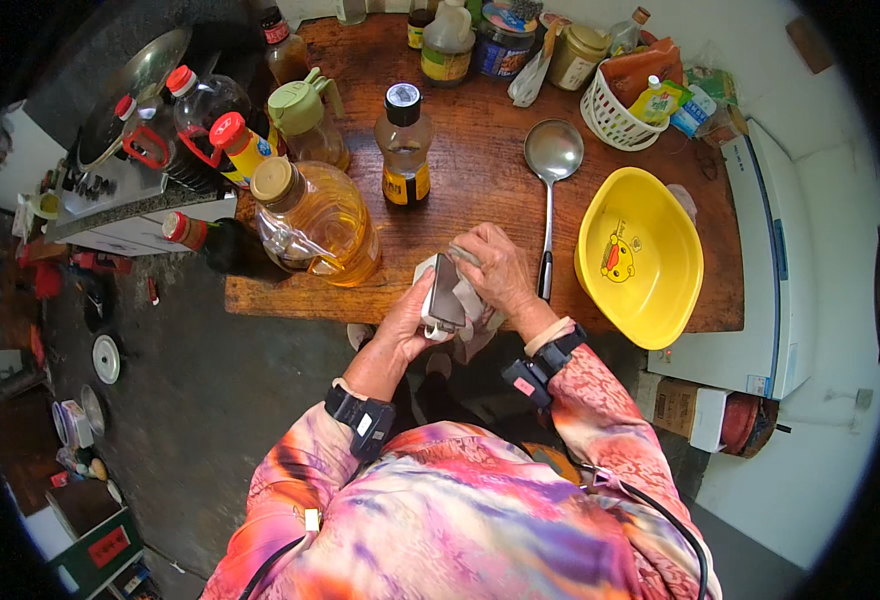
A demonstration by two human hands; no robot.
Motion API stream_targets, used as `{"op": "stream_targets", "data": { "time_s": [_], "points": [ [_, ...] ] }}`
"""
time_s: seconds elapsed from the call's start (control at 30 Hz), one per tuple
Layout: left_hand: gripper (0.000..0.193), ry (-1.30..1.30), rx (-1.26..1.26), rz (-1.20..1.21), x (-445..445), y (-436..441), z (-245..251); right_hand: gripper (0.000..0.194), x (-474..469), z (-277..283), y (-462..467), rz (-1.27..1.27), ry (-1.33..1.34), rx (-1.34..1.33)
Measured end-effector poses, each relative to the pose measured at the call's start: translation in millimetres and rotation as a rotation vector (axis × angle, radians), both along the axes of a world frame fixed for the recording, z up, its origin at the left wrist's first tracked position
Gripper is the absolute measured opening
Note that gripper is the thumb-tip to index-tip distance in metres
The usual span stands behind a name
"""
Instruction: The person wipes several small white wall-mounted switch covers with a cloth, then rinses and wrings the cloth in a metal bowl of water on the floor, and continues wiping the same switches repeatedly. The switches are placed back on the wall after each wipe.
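Note:
My left hand [407,324] grips a small white box [429,285] with a dark, smooth face and a small white loop at its near end, perhaps a seasoning box. It is held tilted just off the table's front edge. In my right hand [498,271] is a pale, crumpled cloth [473,306], pressed against the box's right side, with part of it hanging below. The fingers cover some of the cloth. Beyond the hands stands a sauce bottle [404,146] with a black cap. A steel ladle [552,154] lies right of my right hand.
A wooden table [477,157] carries a yellow basin [646,262] at right and a white basket [616,120] behind it. On the left stand a large oil jug [327,217], a dark wine bottle [234,247] overhanging the edge, and a green-lidded pitcher [305,109]. A white appliance [759,262] flanks the table.

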State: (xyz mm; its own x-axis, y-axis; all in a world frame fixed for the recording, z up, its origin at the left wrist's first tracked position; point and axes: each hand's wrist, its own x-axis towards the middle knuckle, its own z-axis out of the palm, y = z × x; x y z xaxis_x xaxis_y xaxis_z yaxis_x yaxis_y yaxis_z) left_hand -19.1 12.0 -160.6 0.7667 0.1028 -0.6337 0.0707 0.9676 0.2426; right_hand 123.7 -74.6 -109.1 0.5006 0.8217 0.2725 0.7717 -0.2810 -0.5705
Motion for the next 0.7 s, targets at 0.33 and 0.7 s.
{"op": "stream_targets", "data": {
  "time_s": [0.33,0.7],
  "points": [
    [0.040,-0.055,-0.043,0.072,4,4,-17,0.022,-17,-8,1,0.193,-0.043,0.112],
    [0.041,-0.045,-0.079,0.102,5,9,-19,0.020,-55,11,-21,0.165,-0.101,0.071]
  ]
}}
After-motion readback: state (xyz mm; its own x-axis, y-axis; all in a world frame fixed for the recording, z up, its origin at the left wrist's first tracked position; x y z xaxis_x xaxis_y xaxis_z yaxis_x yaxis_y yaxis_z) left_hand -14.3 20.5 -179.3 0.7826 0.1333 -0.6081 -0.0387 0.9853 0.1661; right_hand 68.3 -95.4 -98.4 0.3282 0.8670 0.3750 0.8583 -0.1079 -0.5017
